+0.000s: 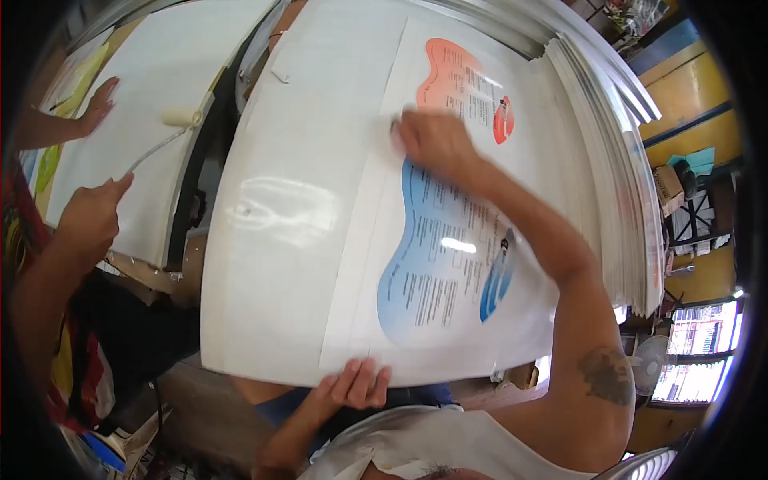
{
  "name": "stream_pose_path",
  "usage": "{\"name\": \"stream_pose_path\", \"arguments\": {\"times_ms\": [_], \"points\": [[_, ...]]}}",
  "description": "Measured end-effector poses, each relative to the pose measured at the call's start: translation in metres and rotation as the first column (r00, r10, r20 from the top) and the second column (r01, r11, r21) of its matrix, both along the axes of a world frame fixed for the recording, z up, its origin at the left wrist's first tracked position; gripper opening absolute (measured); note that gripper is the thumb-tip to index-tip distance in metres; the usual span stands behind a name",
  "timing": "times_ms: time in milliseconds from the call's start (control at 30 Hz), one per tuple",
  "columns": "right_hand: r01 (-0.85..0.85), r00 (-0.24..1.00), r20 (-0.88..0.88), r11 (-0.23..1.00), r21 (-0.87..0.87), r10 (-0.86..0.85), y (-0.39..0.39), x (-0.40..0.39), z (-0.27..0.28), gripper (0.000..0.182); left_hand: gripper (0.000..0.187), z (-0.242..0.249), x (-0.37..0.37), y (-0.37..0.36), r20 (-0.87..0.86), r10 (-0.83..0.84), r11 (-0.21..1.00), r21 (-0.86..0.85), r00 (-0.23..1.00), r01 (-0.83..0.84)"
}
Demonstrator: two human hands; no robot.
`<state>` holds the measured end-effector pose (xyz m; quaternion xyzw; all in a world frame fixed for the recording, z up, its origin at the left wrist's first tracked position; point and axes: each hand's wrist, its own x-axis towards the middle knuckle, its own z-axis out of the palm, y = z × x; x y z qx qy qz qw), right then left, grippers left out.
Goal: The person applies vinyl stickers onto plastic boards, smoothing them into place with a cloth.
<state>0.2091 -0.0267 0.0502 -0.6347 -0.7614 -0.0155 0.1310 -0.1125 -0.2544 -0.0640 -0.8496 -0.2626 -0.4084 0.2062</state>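
Note:
A printed sheet [360, 264] with a red and a blue wavy panel lies on a large glossy white board [272, 160]. My left hand [352, 386] is at the near edge, its fingers closed over the sheet's border; the thumb is hidden. Farther up, my right hand [436, 144] forms a fist over the sheet's left part, between the red panel [452, 80] and the blue panel [424, 208]. It is blurred, and a small dark spot shows by the thumb; what it holds cannot be made out.
At the left, another person's hand [90, 216] holds a paint roller [182, 118] over a white panel [152, 72], their other hand [100, 104] flat on it. Stacked white sheets [608, 176] rise along the right. A fan [652, 356] stands near the window [696, 352].

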Motion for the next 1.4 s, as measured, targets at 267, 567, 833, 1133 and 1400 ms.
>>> {"name": "stream_pose_path", "arguments": {"times_ms": [267, 567, 833, 1133, 1400], "points": [[0.269, 0.901, 0.325, 0.957, 0.107, -0.289, 0.252, 0.170, -0.021, 0.044, 0.035, -0.006, 0.003, 0.004, -0.035, 0.029, 0.997, 0.067, 0.999, -0.026], [0.212, 0.868, 0.441, 0.973, 0.089, -0.229, 0.256, 0.173, -0.021, 0.040, 0.037, -0.003, 0.001, 0.009, -0.040, 0.063, 0.983, 0.172, 0.997, -0.056], [0.094, 0.943, 0.319, 0.995, 0.027, -0.098, 0.042, 0.002, -0.007, 0.031, 0.029, -0.008, 0.008, 0.007, 0.007, 0.110, 0.986, 0.129, 0.994, -0.110], [-0.352, 0.936, -0.015, 0.936, 0.024, 0.352, -0.186, -0.168, 0.000, 0.018, 0.025, -0.023, 0.015, 0.004, 0.240, -0.020, 0.999, 0.029, 0.971, 0.013], [-0.285, 0.950, -0.088, 0.948, 0.138, 0.299, -0.208, -0.155, -0.005, 0.023, 0.025, -0.016, 0.006, 0.011, 0.206, -0.069, 0.998, 0.013, 0.976, 0.068]]}}
